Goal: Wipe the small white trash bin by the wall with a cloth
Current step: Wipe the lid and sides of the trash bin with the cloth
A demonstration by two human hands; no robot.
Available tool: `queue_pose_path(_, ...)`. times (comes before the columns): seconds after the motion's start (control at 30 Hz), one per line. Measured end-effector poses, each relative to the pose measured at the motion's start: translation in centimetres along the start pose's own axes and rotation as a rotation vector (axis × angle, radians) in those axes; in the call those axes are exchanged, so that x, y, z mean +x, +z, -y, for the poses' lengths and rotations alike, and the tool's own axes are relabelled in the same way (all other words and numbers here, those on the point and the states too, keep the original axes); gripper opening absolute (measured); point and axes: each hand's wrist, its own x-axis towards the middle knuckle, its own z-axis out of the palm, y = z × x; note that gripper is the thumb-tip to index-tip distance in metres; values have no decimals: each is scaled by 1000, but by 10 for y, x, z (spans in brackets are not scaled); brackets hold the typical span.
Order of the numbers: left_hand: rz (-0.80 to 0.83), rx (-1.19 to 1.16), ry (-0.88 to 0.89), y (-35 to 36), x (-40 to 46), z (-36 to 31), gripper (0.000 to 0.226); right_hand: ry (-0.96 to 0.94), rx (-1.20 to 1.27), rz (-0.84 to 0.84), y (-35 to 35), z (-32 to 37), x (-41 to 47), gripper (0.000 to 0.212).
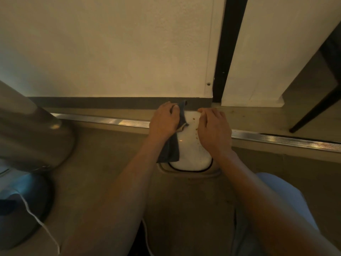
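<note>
One white oblong cover (190, 145), speckled with brown spots, lies on the floor (103, 163) with its long axis pointing straight away from the person toward the wall (118, 52). A single blue-grey cloth (170, 150) drapes its left edge, clutched by the left hand (164, 122). The right hand (214, 132) grasps the cover's right side, fingers curled at the far end.

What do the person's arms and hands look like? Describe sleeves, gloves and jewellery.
No sleeve covers the left forearm or the right forearm as far as the frame shows. The left hand and right hand are ungloved; no ring, watch or bracelet shows. A pale blue garment sits beside the right forearm; sleeve or trouser leg, I cannot tell.
</note>
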Motion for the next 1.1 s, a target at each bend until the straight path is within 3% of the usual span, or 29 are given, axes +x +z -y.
queue_pose_path(0.17, -181, -58, 115, 14, -77, 19, 49, -4, -11, -4, 0, 0, 0, 28)
queue_pose_path(0.33, -157, -90, 97, 31, -135, 43, 53, -36, 22, -45, 0, 0, -1, 26)
queue_pose_path(0.53, -175, -163, 128, 12, -71, 31, 49, 31, 20, -22, 4, -2, 1, 28)
queue_pose_path(0.67, -7, -54, 132, -2, -13, 17, 31, 36, 3, -43, 6, -3, 3, 28)
queue_pose_path(0.8, 153, 36, 112, -5, 14, 12, 29, 57, -33, -59, 8, -2, 2, 30)
queue_pose_path(1.0, 108, -154, 130, -3, 4, 20, 27, 61, -28, -83, 8, 0, 1, 30)
queue_pose_path(1.1, 108, -336, 51, -2, 4, 27, 32, 90, -35, -77, 9, 1, 0, 31)
